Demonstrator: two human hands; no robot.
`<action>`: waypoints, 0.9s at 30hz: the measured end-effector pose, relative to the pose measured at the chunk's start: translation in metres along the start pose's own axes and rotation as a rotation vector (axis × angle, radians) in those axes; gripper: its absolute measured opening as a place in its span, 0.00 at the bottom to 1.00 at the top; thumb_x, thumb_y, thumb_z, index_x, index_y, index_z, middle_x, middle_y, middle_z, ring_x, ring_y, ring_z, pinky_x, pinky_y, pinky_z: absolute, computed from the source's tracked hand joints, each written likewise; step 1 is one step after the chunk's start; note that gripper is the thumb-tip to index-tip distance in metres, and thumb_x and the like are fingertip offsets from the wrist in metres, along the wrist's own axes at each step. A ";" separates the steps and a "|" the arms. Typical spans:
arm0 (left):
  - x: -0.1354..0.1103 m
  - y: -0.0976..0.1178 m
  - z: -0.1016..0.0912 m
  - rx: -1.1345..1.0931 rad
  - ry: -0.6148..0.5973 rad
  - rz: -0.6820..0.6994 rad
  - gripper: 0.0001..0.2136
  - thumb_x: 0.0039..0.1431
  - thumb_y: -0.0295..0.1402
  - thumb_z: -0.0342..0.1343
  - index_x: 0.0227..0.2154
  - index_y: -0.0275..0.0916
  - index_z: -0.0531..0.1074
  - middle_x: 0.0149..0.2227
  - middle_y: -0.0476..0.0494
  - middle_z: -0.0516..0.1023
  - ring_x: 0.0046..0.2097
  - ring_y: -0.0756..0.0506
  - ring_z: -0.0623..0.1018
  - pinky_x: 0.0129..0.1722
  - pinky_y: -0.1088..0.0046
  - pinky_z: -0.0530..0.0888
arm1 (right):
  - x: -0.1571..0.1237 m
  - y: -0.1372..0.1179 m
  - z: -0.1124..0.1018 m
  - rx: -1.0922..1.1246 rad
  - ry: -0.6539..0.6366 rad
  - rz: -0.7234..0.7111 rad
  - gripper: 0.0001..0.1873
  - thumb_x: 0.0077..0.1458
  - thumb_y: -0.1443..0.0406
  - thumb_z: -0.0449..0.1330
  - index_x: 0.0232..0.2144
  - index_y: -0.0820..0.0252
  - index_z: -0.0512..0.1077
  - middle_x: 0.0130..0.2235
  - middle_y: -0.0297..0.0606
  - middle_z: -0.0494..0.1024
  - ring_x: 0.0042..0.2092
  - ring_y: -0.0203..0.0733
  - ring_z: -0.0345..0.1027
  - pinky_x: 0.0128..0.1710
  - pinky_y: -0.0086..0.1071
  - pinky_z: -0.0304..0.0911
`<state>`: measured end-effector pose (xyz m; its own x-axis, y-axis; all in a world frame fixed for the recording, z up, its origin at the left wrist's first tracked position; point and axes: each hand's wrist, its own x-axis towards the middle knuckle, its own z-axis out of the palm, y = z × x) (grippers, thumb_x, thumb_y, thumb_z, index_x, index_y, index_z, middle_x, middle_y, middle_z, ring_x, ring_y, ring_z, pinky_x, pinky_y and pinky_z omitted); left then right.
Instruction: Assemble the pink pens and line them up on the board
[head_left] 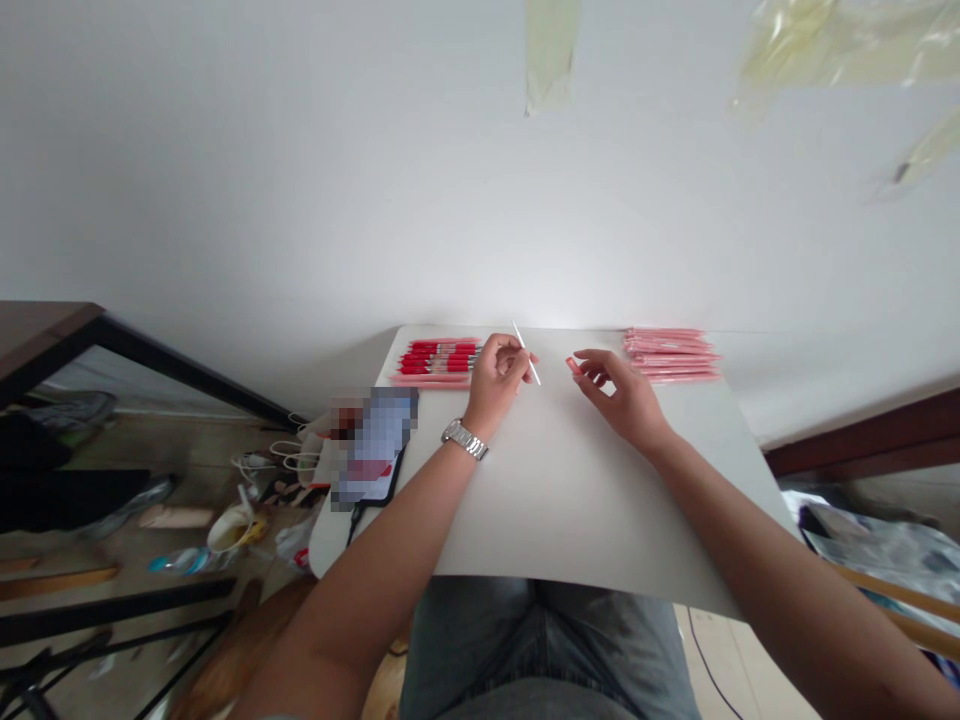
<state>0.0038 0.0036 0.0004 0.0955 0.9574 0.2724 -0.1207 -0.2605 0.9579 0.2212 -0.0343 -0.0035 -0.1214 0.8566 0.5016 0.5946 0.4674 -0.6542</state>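
Note:
My left hand [496,382], with a metal watch on its wrist, is closed around a thin white stick [526,353] that points up and away. My right hand [619,393] pinches a small pink piece [573,365] between its fingertips, a short gap to the right of the stick. Both hands hover over the far middle of a white table [570,490]. A pile of red pens [439,360] lies at the far left of the table, and a pile of pink tubes [671,354] lies at the far right.
A phone [373,448] with a cable lies on the table's left edge. Cups, cables and clutter [240,510] cover the floor to the left, beside a dark desk frame [135,350]. A wooden edge [862,440] and papers stand at the right. A white wall is behind.

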 end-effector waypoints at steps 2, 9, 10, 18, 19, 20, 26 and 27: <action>0.000 -0.001 -0.001 0.004 -0.010 -0.017 0.11 0.64 0.41 0.60 0.42 0.42 0.68 0.38 0.44 0.81 0.30 0.51 0.77 0.22 0.78 0.68 | 0.000 0.000 0.000 0.005 -0.007 -0.012 0.18 0.68 0.52 0.57 0.53 0.54 0.73 0.40 0.39 0.81 0.38 0.41 0.75 0.38 0.36 0.73; 0.000 -0.003 -0.001 -0.017 -0.001 -0.013 0.13 0.64 0.44 0.62 0.40 0.41 0.69 0.43 0.39 0.84 0.38 0.48 0.81 0.31 0.74 0.75 | 0.002 -0.002 -0.001 0.009 -0.050 -0.049 0.14 0.69 0.55 0.57 0.49 0.54 0.76 0.42 0.40 0.82 0.39 0.41 0.76 0.38 0.36 0.73; 0.000 -0.003 -0.001 -0.027 0.001 -0.013 0.14 0.64 0.45 0.62 0.39 0.41 0.69 0.44 0.39 0.84 0.39 0.47 0.82 0.33 0.74 0.76 | 0.002 -0.002 -0.001 0.004 -0.057 -0.051 0.14 0.69 0.55 0.57 0.49 0.54 0.76 0.41 0.39 0.82 0.39 0.41 0.76 0.38 0.36 0.73; -0.001 -0.001 0.002 -0.152 -0.006 -0.040 0.17 0.61 0.48 0.65 0.38 0.40 0.70 0.45 0.38 0.85 0.39 0.47 0.83 0.37 0.73 0.77 | 0.002 0.003 0.000 -0.034 -0.084 -0.082 0.12 0.69 0.58 0.58 0.49 0.53 0.77 0.40 0.39 0.81 0.38 0.42 0.75 0.36 0.36 0.71; -0.001 0.000 0.002 -0.155 -0.007 -0.042 0.17 0.61 0.48 0.65 0.38 0.40 0.70 0.45 0.38 0.85 0.39 0.47 0.83 0.37 0.73 0.77 | 0.002 0.003 0.000 -0.038 -0.089 -0.081 0.11 0.68 0.58 0.58 0.49 0.52 0.77 0.40 0.38 0.81 0.38 0.42 0.75 0.36 0.36 0.71; -0.001 0.000 0.003 -0.156 -0.007 -0.044 0.17 0.60 0.48 0.65 0.38 0.40 0.70 0.45 0.38 0.85 0.39 0.47 0.83 0.37 0.73 0.77 | 0.002 0.004 0.000 -0.041 -0.093 -0.081 0.11 0.68 0.59 0.58 0.49 0.52 0.77 0.40 0.38 0.81 0.38 0.42 0.75 0.37 0.36 0.71; -0.003 0.000 0.004 -0.169 -0.037 -0.052 0.16 0.61 0.46 0.65 0.39 0.40 0.70 0.45 0.38 0.85 0.42 0.46 0.84 0.39 0.72 0.78 | 0.001 0.003 0.000 -0.047 -0.107 -0.085 0.11 0.68 0.60 0.59 0.49 0.52 0.77 0.40 0.38 0.81 0.38 0.42 0.75 0.37 0.36 0.70; -0.003 0.000 0.004 -0.170 -0.035 -0.050 0.16 0.61 0.46 0.65 0.39 0.40 0.70 0.45 0.38 0.85 0.43 0.46 0.84 0.40 0.72 0.78 | 0.001 0.003 -0.001 -0.052 -0.104 -0.084 0.11 0.68 0.60 0.59 0.49 0.52 0.77 0.39 0.38 0.80 0.38 0.42 0.75 0.37 0.36 0.70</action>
<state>0.0072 0.0004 0.0004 0.1399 0.9629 0.2309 -0.2803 -0.1852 0.9419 0.2235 -0.0318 -0.0043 -0.2525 0.8345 0.4898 0.6192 0.5283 -0.5809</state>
